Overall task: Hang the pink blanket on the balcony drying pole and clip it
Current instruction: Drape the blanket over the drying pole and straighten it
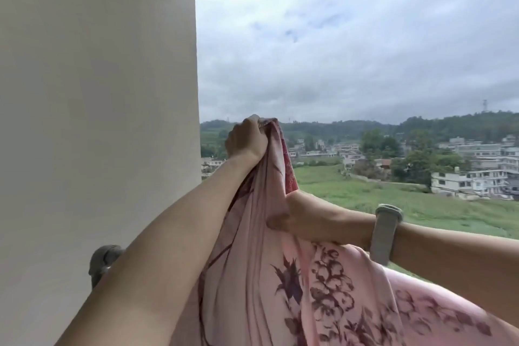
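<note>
Head view looks out past a white balcony wall (98,121) on the left to fields and houses far below, and we have the pink blanket (252,275) raised in front of us. Our left hand (245,139) is fisted around a bunched top corner of the cloth, held high. Our right hand (289,218), lower and just to the right, has its fingers buried in the fabric; it seems to pinch a fold, though the fingertips are hidden. A grey watch (384,233) sits on that wrist.

From the upper fist the blanket hangs in long pleats down and toward us, then billows out to the near right. Its long axis, as we hold it, runs from the raised corner down to the lower right of the picture, with the floral face turned toward us and a redder underside showing at the far edge.

We cannot see the drying pole or any clip here, so we judge the hanging not yet done. The risk, in our view, is the open drop beyond: with the cloth gathered in only two grips, a gust or a slack hold could pull it outward and over the edge. Bunched fabric could also land on the pole twisted and dry unevenly, or drag lopsided and slide off before we clip it.
</note>
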{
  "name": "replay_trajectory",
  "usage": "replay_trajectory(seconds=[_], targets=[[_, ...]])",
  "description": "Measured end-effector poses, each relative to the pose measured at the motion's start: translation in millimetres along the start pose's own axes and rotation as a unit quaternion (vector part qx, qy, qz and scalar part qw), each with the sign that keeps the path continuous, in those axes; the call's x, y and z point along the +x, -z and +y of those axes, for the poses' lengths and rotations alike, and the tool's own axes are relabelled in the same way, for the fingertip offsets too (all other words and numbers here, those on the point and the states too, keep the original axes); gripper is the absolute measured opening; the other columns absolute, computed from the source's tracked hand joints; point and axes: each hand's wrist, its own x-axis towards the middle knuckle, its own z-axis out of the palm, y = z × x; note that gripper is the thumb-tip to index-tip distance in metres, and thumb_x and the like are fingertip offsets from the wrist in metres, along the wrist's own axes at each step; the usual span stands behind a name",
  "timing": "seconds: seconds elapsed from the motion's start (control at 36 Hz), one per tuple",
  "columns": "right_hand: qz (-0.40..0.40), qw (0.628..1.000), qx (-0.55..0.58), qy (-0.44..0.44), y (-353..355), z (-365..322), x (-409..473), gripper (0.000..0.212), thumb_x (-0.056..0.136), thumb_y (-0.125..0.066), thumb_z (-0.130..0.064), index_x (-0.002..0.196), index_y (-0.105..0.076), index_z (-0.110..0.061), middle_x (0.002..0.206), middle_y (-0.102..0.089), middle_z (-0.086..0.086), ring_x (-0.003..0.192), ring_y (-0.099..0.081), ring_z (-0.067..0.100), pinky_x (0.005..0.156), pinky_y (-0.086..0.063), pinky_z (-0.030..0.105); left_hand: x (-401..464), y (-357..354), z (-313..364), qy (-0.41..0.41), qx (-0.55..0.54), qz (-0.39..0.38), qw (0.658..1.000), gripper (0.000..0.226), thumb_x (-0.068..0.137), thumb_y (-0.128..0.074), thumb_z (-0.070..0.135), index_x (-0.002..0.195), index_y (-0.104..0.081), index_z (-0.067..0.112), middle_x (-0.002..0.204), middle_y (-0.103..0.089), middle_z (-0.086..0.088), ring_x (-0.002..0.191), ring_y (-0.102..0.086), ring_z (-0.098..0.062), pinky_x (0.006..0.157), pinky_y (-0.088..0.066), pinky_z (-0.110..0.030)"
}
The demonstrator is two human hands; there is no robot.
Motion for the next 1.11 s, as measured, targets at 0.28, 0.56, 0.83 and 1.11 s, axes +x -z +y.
replay_trajectory(seconds=[0.28, 0.56, 0.83, 1.11], targets=[[0.272, 0.938, -0.151, -0.152, 77.4, 37.5, 52.8, 0.015, 0.087, -0.049, -0.006, 0.093, -0.061, 0.0, 0.107, -0.063, 0.017, 0.091, -0.06, 0.028, 0.068, -0.041, 0.029, -68.0, 30.4, -29.1, -0.075, -0.013, -0.319, 0.945, 0.075, 0.078, -0.044, 0.072, 0.134, -0.039, 0.022, 0.135, -0.042, 0.003, 0.124, -0.041, -0.02, 0.103, -0.035, -0.039], [-0.053, 0.988, -0.131, -0.059, 36.4, 31.1, 34.4, 0.062, 0.089, -0.045, -0.052, 0.133, -0.043, -0.009, 0.135, -0.05, 0.007, 0.118, -0.051, 0.022, 0.1, -0.044, 0.039, -93.7, 19.4, -51.8, -0.139, 0.109, -0.257, 0.95, 0.02, 0.09, -0.047, 0.022, 0.094, -0.066, 0.018, 0.101, -0.065, -0.001, 0.096, -0.059, -0.025, 0.074, -0.046, -0.033], [0.047, 0.995, -0.084, -0.009, -7.6, -2.4, 4.7, 0.025, 0.089, -0.056, -0.024, 0.087, -0.064, -0.001, 0.085, -0.061, 0.011, 0.078, -0.057, 0.025, 0.063, -0.045, 0.027, -29.7, 17.6, -47.5, -0.045, 0.081, -0.019, 0.995, 0.027, 0.09, -0.053, 0.04, 0.102, -0.064, 0.018, 0.105, -0.067, -0.009, 0.096, -0.062, -0.03, 0.073, -0.042, -0.032], [0.314, 0.906, -0.239, -0.155, 58.8, 41.5, 59.3, 0.021, 0.09, -0.045, -0.012, 0.102, -0.06, -0.002, 0.099, -0.061, 0.02, 0.094, -0.058, 0.035, 0.073, -0.043, 0.04, -123.7, 81.8, -78.2, -0.103, 0.068, -0.297, 0.947, 0.092, 0.064, -0.038, 0.081, 0.138, -0.035, 0.026, 0.144, -0.039, 0.002, 0.126, -0.043, -0.018, 0.102, -0.04, -0.048]])
